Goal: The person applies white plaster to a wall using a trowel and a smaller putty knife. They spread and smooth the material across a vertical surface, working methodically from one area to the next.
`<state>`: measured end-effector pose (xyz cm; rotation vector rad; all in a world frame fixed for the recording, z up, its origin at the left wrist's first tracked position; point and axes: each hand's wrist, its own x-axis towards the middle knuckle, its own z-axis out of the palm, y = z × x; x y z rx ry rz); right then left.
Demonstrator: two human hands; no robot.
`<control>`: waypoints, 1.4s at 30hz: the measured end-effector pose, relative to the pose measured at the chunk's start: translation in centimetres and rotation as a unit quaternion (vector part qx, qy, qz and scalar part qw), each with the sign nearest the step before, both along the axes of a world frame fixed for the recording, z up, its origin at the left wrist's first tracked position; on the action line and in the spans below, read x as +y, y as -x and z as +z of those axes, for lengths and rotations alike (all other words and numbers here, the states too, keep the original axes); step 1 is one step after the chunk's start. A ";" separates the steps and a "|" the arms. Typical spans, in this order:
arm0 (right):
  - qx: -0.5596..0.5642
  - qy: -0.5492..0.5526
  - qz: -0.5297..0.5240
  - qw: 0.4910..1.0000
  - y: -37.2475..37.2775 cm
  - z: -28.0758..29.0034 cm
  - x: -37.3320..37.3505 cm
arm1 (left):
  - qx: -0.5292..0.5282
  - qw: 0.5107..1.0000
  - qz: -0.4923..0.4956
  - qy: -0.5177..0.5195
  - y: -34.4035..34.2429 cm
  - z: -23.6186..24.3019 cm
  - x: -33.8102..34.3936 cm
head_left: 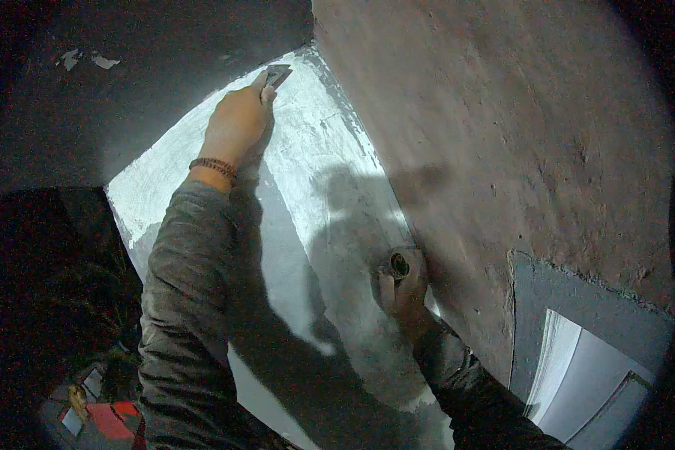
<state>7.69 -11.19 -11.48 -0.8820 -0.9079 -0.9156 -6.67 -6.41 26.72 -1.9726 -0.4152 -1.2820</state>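
Observation:
High on the wall, my left hand (236,124) is closed around a putty knife (279,75), its flat blade against the white-coated wall (307,139) near the upper corner. A beaded bracelet (214,166) circles that wrist. Lower and to the right, my right hand (410,289) is in shadow, with its fingers closed around a thing with a round, dark end (399,265). The rest of that thing is too dim to make out. White filler covers the upper wall unevenly, and grey patches show along its edges.
A rough brownish wall (517,135) meets the white one at the right. Below it is a white-framed opening (555,360) with a grey surround. The dark ceiling (165,52) lies above. Red and pale objects (111,420) sit far down at the lower left.

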 end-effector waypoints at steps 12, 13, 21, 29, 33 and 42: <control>0.005 0.007 -0.023 1.000 -0.3 -0.6 1.0 | -0.059 0.997 0.012 0.041 8.4 -1.8 4.1; 0.028 -0.009 -0.007 1.000 -0.5 -0.7 1.2 | -0.060 0.998 0.006 0.028 9.3 -1.8 5.0; -0.002 -0.012 -0.025 1.000 -1.1 -0.6 1.3 | -0.126 0.990 0.043 0.052 14.1 -4.0 7.0; 0.023 -0.023 -0.006 0.999 -0.2 0.1 0.9 | 0.013 0.999 0.031 -0.012 0.0 -3.3 -0.3; 0.065 0.004 0.104 0.992 0.3 0.7 0.1 | 0.054 0.996 0.069 -0.003 -3.2 -2.8 -3.0; -0.013 -0.002 -0.036 0.999 -0.2 0.8 0.4 | 0.155 0.977 0.134 -0.065 -1.9 -7.5 -6.1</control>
